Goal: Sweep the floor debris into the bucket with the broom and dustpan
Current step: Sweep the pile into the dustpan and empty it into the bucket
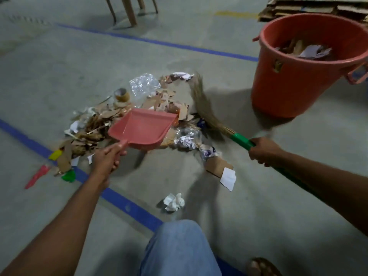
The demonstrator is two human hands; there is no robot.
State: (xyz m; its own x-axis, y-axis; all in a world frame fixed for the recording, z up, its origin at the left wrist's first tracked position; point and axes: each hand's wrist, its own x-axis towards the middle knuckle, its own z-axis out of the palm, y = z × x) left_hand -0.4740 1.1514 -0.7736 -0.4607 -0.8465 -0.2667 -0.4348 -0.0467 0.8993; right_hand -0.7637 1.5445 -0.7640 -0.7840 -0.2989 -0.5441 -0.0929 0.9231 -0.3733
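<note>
My left hand (pixel 108 159) grips the handle of a pink dustpan (pixel 143 127), which hovers empty over a heap of debris (pixel 159 100): torn cardboard, crumpled paper, clear plastic and a tape roll. My right hand (pixel 262 151) holds the green handle of a grass broom (pixel 205 104), whose bristles lie along the right edge of the heap. An orange bucket (pixel 294 82) stands at the upper right with cardboard and paper scraps inside.
A crumpled paper ball (pixel 174 202) and a cardboard piece with white paper (pixel 221 170) lie nearer to me. Red, yellow and green scraps sit at the left by a blue floor line (pixel 123 202). Chair legs (pixel 129 10) stand at the back, flattened cardboard (pixel 310 6) behind the bucket. My knee (pixel 179 248) is below.
</note>
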